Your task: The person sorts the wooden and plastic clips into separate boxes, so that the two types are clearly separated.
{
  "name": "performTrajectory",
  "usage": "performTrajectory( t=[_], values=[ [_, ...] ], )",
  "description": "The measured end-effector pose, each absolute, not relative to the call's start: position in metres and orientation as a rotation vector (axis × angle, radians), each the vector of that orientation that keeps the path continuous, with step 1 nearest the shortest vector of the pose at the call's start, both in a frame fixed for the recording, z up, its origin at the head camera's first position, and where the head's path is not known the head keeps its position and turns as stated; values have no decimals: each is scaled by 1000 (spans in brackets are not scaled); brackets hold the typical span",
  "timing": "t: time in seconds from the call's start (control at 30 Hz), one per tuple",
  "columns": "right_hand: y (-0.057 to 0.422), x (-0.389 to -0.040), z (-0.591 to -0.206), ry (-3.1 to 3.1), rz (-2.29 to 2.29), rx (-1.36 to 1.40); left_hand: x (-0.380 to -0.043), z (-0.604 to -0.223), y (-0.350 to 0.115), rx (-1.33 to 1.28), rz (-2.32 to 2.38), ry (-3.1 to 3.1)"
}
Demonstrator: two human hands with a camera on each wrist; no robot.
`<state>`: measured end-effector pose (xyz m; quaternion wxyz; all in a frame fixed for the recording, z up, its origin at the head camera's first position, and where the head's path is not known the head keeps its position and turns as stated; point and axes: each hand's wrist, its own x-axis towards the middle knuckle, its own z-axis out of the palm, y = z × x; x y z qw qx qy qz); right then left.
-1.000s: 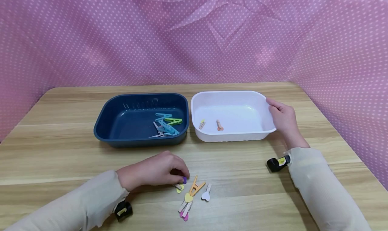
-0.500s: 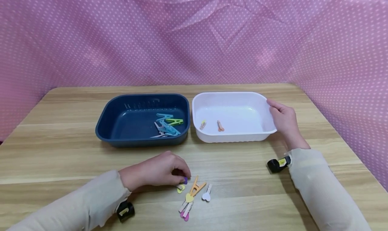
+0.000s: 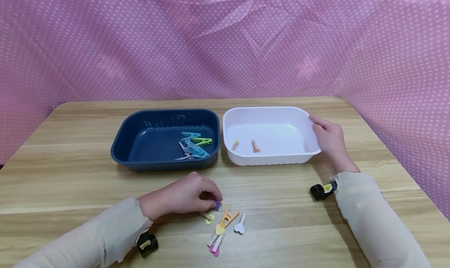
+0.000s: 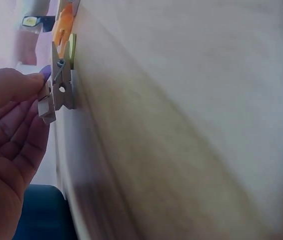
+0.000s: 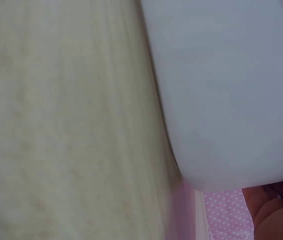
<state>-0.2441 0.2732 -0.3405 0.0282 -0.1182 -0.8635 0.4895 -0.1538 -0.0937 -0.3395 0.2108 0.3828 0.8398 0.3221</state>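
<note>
My left hand [image 3: 184, 194] pinches a small wooden clothespin with a purple heart [image 3: 216, 205] between thumb and fingers; its wooden end shows in the left wrist view. Close by lies a wooden clothespin with a yellow heart [image 3: 209, 219]. Beside these are a large orange clothespin [image 3: 228, 220], a yellow heart [image 3: 219, 229] over its end, wooden clothespins with pink hearts [image 3: 215, 250] and a white heart clothespin [image 3: 239, 228]. My right hand [image 3: 329, 141] grips the right rim of the white bin [image 3: 270, 159], which holds two small clothespins.
Left of the white bin stands a dark blue bin [image 3: 161, 165] with several large clothespins [image 3: 197, 149] in blue, green and white. Both rest on the wooden table [image 3: 281, 205]. A pink dotted cloth [image 3: 225, 45] hangs behind and along the sides.
My left hand has lifted slightly, and the purple heart clothespin has moved up and right, away from the yellow heart one. The right hand stays on the white bin.
</note>
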Motion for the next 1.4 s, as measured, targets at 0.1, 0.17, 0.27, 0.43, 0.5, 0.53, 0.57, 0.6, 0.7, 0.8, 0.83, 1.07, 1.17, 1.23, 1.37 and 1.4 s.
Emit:
performTrajectory(
  t=[0.1,0.17,0.27,0.43,0.5,0.53,0.57,0.6,0.7,0.8,0.83,1.07,1.17,1.23,1.37,1.4],
  values=[
    [273,-244,-340,-2663,1506,-365,-155,-339,-93,1072,937,2371],
    [274,-245,-340,-2662,1505,-367,-155,-339,-92,1083,974,2388],
    [274,-244,-341,-2661,1509,-369,-156,-338,-90,1082,1015,2410],
    [274,-245,-341,-2658,1514,-364,-156,-338,-89,1095,1094,2429],
    [274,-245,-341,-2658,1511,-365,-155,-338,-89,1100,1129,2450],
    [274,-245,-341,-2657,1509,-363,-155,-338,-89,1102,1145,2468],
    [274,-245,-342,-2657,1506,-362,-155,-338,-89,1099,1161,2484],
    [274,-245,-342,-2656,1506,-362,-155,-338,-89,1095,1176,2503],
    [274,-245,-342,-2653,1502,-363,-154,-337,-88,1093,1220,2558],
    [275,-246,-343,-2653,1502,-361,-154,-337,-86,1102,1257,2598],
    [275,-246,-343,-2652,1503,-361,-154,-337,-85,1110,1267,2611],
    [275,-245,-343,-2649,1526,-374,-154,-337,-78,1117,1326,2653],
    [275,-245,-343,-2644,1523,-369,-154,-337,-76,1130,1355,2655],
    [275,-246,-343,-2643,1512,-363,-154,-337,-74,1144,1379,2653],
    [275,-246,-343,-2640,1494,-340,-154,-338,-71,1166,1413,2654],
    [275,-246,-343,-2639,1491,-336,-154,-338,-71,1166,1417,2654]
  ],
)
